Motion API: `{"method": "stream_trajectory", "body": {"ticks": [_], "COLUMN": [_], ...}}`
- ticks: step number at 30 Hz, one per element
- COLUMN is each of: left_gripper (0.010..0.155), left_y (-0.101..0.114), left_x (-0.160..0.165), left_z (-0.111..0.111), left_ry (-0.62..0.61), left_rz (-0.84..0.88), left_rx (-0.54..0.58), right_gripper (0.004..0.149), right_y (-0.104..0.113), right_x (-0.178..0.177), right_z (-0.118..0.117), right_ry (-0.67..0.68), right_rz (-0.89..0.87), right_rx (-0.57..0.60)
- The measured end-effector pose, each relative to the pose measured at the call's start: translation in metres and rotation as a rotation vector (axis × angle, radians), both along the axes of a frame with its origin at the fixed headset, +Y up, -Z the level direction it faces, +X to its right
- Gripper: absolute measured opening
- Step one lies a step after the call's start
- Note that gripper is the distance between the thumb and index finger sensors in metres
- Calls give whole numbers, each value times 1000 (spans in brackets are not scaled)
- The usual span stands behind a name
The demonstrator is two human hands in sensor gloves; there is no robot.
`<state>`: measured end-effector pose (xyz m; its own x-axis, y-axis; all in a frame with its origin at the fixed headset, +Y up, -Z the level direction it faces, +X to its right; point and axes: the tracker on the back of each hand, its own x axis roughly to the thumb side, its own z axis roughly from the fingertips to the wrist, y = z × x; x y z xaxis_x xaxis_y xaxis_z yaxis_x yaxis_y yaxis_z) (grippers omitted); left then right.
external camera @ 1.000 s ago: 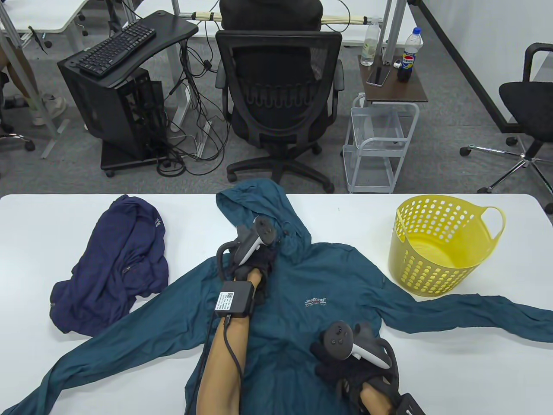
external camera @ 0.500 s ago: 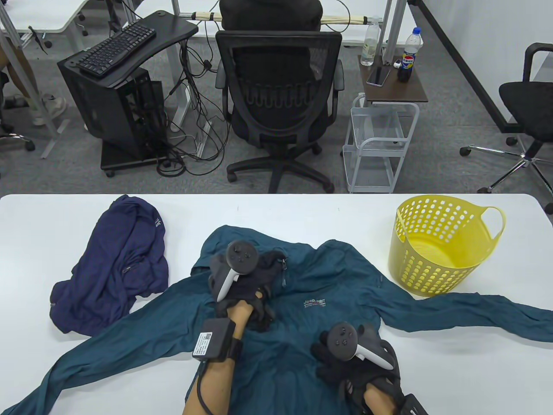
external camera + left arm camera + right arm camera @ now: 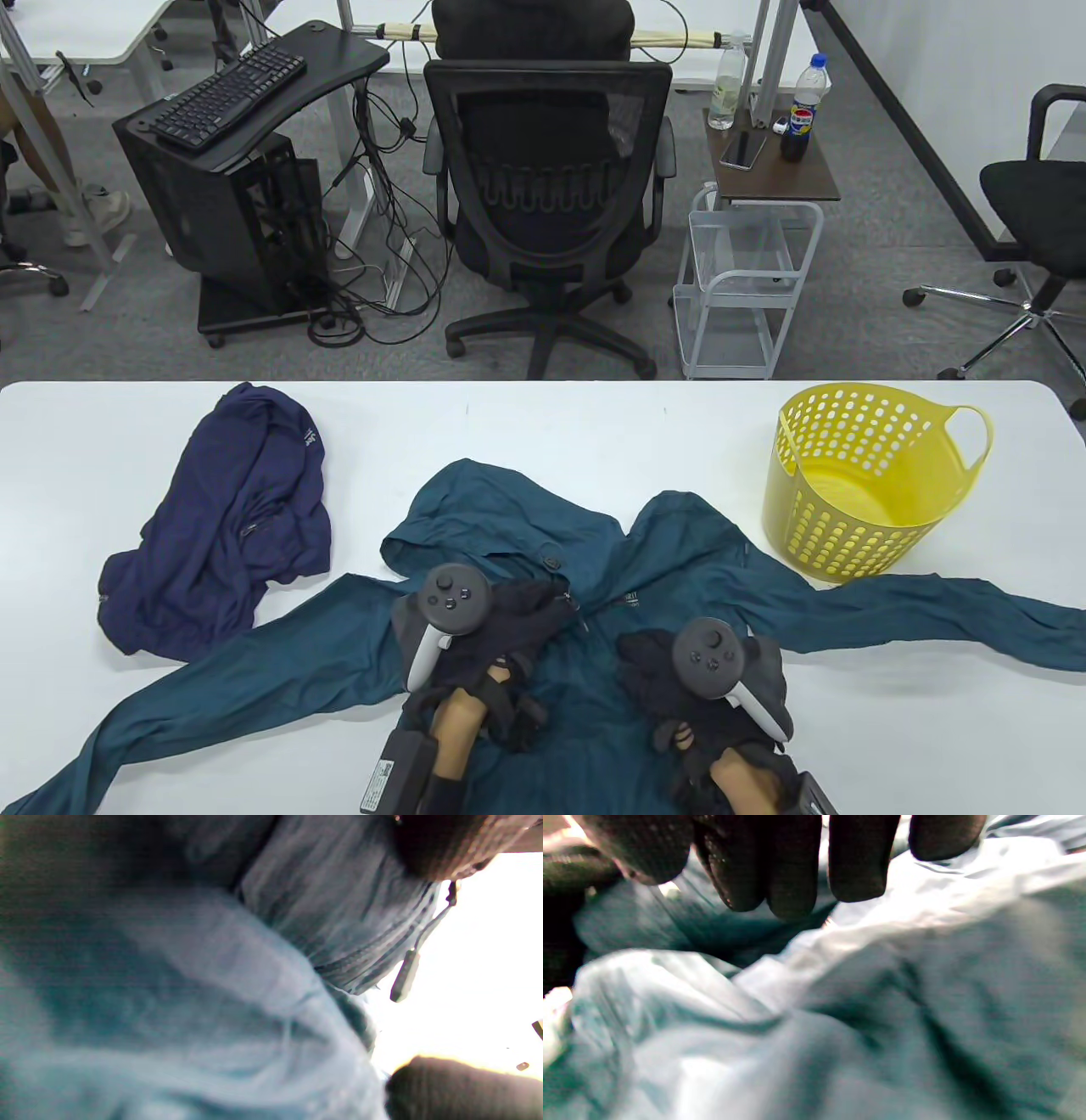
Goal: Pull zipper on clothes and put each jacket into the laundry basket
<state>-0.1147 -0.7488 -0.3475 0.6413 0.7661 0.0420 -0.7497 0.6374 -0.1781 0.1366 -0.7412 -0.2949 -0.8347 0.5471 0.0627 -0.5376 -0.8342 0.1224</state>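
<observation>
Looking down at the worktop (image 3: 594, 416), I see the teal jacket (image 3: 526, 526) spread low in the centre of the frame, its sleeves reaching to the lower left corner and the right edge. My left hand (image 3: 501, 637) sits on the chest near the collar, fingers bunched into the fabric; it appears to grip the cloth by the zipper, though the glove hides the pinch itself. In the left wrist view the zipper pull (image 3: 405, 976) dangles free at the right of the frame, beside the teal folds. My right hand (image 3: 679, 679) rests on the jacket's lower front, just right of the left hand, the two apart; its fingers (image 3: 793, 866) hang loosely over the cloth, holding nothing that I can make out.

Against half a second ago, my left hand has drawn back toward the bottom edge, and the hood and collar have slid down and crumpled with it. The navy jacket (image 3: 237, 518) lies unmoved at the left; the yellow laundry basket (image 3: 857, 484) stands at the right as before.
</observation>
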Motion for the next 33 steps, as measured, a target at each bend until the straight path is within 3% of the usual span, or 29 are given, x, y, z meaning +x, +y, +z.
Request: {"method": "stream_trajectory", "body": {"ticks": [6, 13, 16, 22, 27, 33], "left_gripper": [41, 40, 40, 41, 40, 44], "left_y": [-9, -16, -22, -24, -15, 8], "left_x": [4, -15, -25, -36, -53, -47], "left_z": [1, -5, -10, -11, -7, 3], "left_ry": [-18, 91, 100, 178, 274, 321], "left_rz": [33, 140, 162, 367, 233, -270], "left_rx": [-28, -72, -95, -162, -54, 214], "right_gripper": [69, 43, 43, 41, 42, 41], "right_y": [1, -7, -8, -5, -11, -15], "right_x": [-35, -48, -49, -60, -67, -69], "right_z": [-27, -42, -38, -24, -21, -22], "right_ry": [-47, -106, -74, -31, 58, 96], "right_rz": [2, -73, -114, 151, 178, 140], "right_rx": [-64, 8, 28, 165, 97, 31]}}
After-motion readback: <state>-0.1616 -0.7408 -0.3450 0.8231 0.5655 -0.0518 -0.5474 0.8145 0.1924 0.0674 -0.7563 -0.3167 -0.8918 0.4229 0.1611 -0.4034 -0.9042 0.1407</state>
